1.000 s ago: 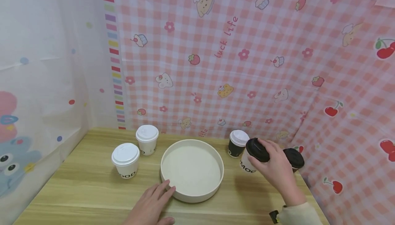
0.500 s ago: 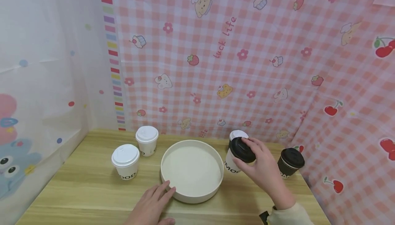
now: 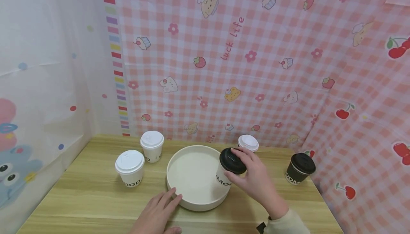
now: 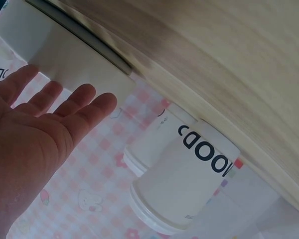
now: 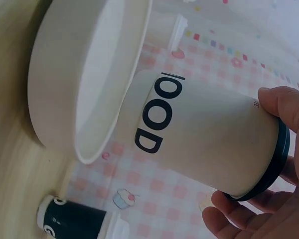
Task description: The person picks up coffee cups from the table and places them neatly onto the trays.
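My right hand (image 3: 256,178) grips a white paper cup (image 5: 199,134) by its black lid (image 3: 232,161), fingers and thumb round the lid's edge. The cup hangs upright over the right side of a round cream tray (image 3: 198,207); in the right wrist view its base overlaps the tray's rim. My left hand (image 3: 157,211) rests its straight fingertips against the tray's front left wall. In the left wrist view those fingers (image 4: 79,107) lie extended along the tray's outer side (image 4: 65,55). The inside of the tray shows nothing standing in it.
Two white cups with white lids (image 3: 129,168) (image 3: 152,146) stand left of the tray. Behind my right hand is a black cup with a white lid (image 3: 248,143), partly hidden. A black cup with a black lid (image 3: 300,168) stands at the far right. Patterned cloth hangs behind the wooden table (image 3: 80,198).
My right hand has carried the black-lidded white cup leftward, from beside the black cups to over the tray. The left hand has stayed at the tray's wall.
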Motion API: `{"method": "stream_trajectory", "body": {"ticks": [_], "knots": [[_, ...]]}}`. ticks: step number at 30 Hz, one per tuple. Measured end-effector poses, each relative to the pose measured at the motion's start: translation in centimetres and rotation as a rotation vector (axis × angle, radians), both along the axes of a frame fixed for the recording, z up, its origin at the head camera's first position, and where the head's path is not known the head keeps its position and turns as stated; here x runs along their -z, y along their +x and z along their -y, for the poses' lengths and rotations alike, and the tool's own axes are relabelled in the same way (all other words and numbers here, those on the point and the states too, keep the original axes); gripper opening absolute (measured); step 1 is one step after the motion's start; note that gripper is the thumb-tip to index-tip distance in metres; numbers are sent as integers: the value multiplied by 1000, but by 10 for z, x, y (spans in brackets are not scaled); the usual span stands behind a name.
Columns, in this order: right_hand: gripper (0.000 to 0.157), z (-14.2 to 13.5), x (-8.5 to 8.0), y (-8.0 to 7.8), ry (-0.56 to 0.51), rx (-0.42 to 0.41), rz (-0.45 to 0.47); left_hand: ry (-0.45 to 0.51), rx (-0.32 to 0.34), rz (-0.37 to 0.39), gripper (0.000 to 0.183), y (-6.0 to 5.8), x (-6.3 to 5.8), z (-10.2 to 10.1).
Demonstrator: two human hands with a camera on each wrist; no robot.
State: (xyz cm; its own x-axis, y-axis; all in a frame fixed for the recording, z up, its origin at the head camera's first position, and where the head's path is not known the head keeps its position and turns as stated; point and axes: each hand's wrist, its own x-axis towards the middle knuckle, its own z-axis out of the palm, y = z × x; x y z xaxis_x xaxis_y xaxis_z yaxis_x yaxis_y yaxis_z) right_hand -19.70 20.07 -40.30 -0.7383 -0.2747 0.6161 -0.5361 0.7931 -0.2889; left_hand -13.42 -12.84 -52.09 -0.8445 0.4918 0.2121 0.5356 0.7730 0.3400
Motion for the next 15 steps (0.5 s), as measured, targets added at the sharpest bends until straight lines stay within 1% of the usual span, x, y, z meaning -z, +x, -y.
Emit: {"method": "stream_trajectory", "body": {"ticks": [2,8,11,15], "knots": [[67,4,3,0,8,-4,15,-3,2,-1,89,0,0,0],[66,14,14,-1,24,-21,52,8,2,35,89,0,-1,0],[66,17,19,-2,25,-30,69,9,1,32,89,0,0,0],[66,19,26,-3,34,-40,64,4,0,20,89,0,0,0]]}}
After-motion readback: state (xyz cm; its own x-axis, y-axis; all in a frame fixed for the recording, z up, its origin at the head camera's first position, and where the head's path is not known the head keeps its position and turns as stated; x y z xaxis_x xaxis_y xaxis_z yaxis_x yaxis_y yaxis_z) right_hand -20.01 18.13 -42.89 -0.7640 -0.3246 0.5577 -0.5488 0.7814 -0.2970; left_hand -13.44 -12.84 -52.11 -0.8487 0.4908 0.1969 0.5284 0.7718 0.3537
